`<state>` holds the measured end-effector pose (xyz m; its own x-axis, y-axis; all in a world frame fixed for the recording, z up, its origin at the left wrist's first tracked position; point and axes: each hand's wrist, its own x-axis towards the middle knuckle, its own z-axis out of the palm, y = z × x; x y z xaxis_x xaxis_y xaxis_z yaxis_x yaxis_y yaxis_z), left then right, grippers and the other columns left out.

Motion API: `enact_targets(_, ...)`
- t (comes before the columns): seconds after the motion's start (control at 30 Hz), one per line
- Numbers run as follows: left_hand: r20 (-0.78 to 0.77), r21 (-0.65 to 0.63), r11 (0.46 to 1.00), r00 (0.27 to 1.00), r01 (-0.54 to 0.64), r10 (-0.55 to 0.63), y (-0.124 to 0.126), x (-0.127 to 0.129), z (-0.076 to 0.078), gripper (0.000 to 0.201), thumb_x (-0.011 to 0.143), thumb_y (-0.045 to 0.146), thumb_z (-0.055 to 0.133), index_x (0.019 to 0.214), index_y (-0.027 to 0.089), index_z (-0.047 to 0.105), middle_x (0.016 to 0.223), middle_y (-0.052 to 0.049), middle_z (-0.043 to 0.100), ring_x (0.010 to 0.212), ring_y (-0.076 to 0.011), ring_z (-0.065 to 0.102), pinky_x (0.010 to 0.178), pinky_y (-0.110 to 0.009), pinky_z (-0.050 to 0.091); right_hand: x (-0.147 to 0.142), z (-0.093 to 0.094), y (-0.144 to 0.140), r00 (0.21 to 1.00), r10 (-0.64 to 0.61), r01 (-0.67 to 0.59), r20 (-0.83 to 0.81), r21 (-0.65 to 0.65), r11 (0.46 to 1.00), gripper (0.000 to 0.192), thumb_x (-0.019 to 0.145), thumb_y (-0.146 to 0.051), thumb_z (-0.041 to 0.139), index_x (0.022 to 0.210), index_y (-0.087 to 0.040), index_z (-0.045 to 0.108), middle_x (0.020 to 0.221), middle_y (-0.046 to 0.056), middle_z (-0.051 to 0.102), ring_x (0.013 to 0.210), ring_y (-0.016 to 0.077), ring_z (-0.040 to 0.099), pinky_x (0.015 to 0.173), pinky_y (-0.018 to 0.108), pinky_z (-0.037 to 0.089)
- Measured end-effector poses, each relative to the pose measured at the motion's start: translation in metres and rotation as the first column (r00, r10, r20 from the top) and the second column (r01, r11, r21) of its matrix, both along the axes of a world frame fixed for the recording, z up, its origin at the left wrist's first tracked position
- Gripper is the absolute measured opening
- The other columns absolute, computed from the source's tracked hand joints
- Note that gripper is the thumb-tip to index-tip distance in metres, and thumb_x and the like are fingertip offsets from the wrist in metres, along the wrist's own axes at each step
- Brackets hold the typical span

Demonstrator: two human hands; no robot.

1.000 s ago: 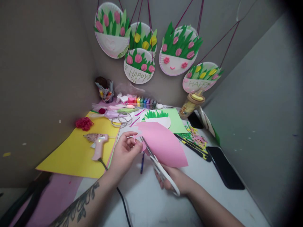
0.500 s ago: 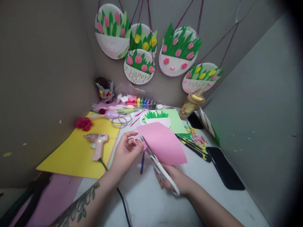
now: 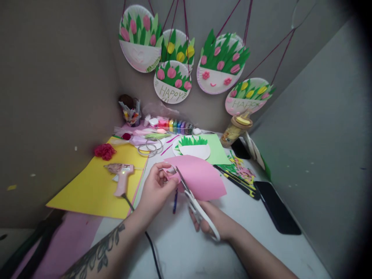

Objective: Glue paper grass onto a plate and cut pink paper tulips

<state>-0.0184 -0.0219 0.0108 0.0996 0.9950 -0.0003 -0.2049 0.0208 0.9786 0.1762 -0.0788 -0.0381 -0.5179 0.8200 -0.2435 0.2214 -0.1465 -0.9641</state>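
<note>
The left hand (image 3: 155, 190) pinches the pink sheet (image 3: 197, 176) at its left edge, the sheet fanning out toward two o'clock; the right hand (image 3: 213, 223) is clenched through the scissors (image 3: 193, 197), blades running toward eleven o'clock into that pinched edge. The cut line is hidden behind fingers

Wall: paper-plate flower baskets (image 3: 172, 80) hung before me on red strings.
Left: my pink glue gun (image 3: 121, 179) lay on yellow paper (image 3: 95, 186).
Right: a dark phone (image 3: 277, 207) lay flat.
</note>
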Motion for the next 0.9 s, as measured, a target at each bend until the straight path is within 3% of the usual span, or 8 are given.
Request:
enact_targets(0.37, -0.016, -0.007, 1.0, 1.0, 0.003, -0.003, -0.0004, -0.0008, 0.0002, 0.036, 0.071, 0.024, 0.069, 0.101, 0.019, 0.049, 0.065, 0.007, 0.051, 0.063, -0.01, 0.053, 0.065, -0.023, 0.044, 0.0004, -0.0021, 0.0007, 1.0, 0.011, -0.011, -0.014, -0.007, 1.0, 0.023, 0.065, -0.018, 0.059, 0.086, -0.018, 0.049, 0.07, -0.003, 0.049, 0.058, 0.0097, 0.045, 0.055, 0.022, 0.038)
enact_targets(0.7, 0.017, -0.014, 1.0, 1.0, 0.013, -0.013, 0.0013, -0.0019, -0.0002, 0.041, 0.07, 0.022, 0.07, 0.104, 0.02, 0.047, 0.063, 0.008, 0.051, 0.061, -0.0099, 0.054, 0.063, -0.023, 0.045, 0.0017, 0.0001, 0.0012, 1.0, 0.011, -0.01, 0.016, -0.034, 0.999, 0.024, 0.065, -0.025, 0.064, 0.084, -0.017, 0.051, 0.069, -0.003, 0.05, 0.057, 0.0093, 0.044, 0.053, 0.022, 0.037)
enact_targets(0.9, 0.009, -0.017, 1.0, 1.0, 0.02, -0.019, 0.0016, -0.0027, 0.0012, 0.042, 0.07, 0.022, 0.07, 0.104, 0.02, 0.046, 0.064, 0.008, 0.052, 0.059, -0.0093, 0.053, 0.064, -0.023, 0.045, 0.0048, -0.0043, 0.0002, 0.999, 0.025, -0.024, 0.038, -0.029, 0.999, 0.026, 0.065, -0.018, 0.059, 0.089, -0.018, 0.05, 0.07, -0.004, 0.048, 0.058, 0.0099, 0.045, 0.055, 0.023, 0.039)
